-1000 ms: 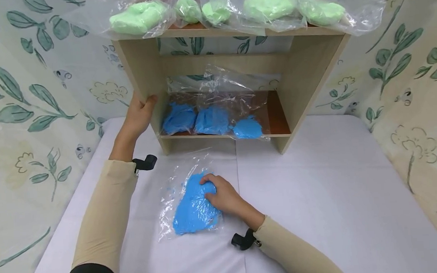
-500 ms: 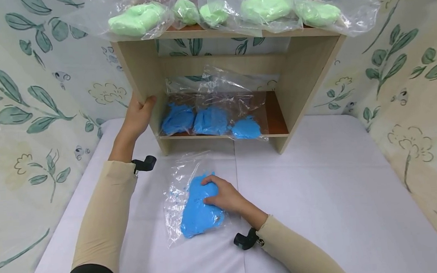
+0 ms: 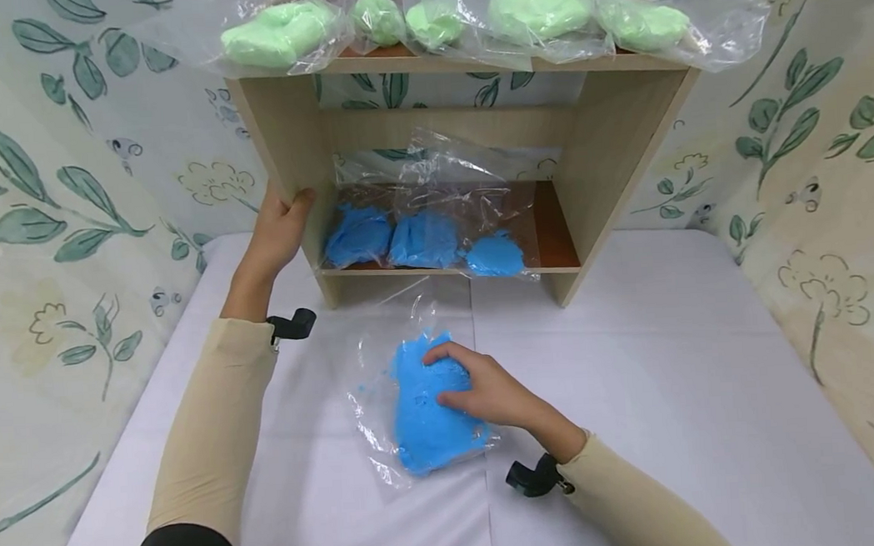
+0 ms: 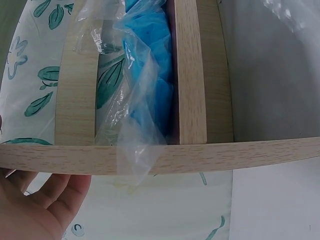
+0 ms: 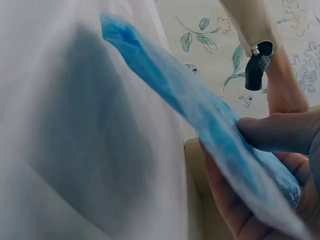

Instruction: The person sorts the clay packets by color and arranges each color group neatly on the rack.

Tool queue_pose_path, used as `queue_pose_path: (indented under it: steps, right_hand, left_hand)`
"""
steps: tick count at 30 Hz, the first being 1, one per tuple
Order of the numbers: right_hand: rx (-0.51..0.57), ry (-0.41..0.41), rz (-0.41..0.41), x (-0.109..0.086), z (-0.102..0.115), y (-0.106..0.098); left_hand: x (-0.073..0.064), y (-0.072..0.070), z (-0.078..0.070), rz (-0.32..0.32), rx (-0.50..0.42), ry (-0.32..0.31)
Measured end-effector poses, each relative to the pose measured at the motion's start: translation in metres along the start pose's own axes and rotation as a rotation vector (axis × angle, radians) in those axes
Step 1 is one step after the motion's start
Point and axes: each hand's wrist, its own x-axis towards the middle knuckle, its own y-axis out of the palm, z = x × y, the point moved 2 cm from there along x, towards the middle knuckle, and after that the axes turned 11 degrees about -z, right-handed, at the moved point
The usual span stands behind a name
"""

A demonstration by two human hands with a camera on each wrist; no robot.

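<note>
My right hand [image 3: 497, 390] holds a clear plastic bag of blue, clay-like material [image 3: 427, 424] by its right side. In the right wrist view the thumb [image 5: 280, 131] lies on one face of the bag and the fingers on the other. That bag is raised over the white cloth, with a shadow beside it. My left hand [image 3: 277, 233] grips the left side panel of a small wooden shelf [image 3: 286, 140]. The left wrist view shows its fingers [image 4: 70, 197] on the panel's outer side.
Three bags of blue material [image 3: 423, 240] lie on the shelf's lower board. Several bags of light green material [image 3: 541, 12] line its top, some overhanging the front. A white cloth [image 3: 676, 375] covers the table, and patterned fabric [image 3: 72, 329] hangs around it.
My right hand has carried the blue bag to the right, and the bag has turned slightly. The left hand stays on the shelf panel.
</note>
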Motion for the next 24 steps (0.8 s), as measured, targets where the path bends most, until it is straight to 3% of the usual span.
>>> queue_pose_path:
  steps: [4, 11, 24]
  right_hand:
    - [-0.075, -0.089, 0.018, -0.011, 0.006, -0.015]
    - [-0.170, -0.186, 0.045, -0.026, 0.031, -0.056]
    - [-0.352, -0.259, -0.227, -0.019, 0.053, -0.149]
  left_hand:
    - [0.000, 0.000, 0.000, -0.003, 0.015, -0.027]
    - [0.001, -0.002, -0.001, -0.003, 0.020, -0.002]
    - [0.000, -0.001, -0.001, -0.002, 0.034, -0.027]
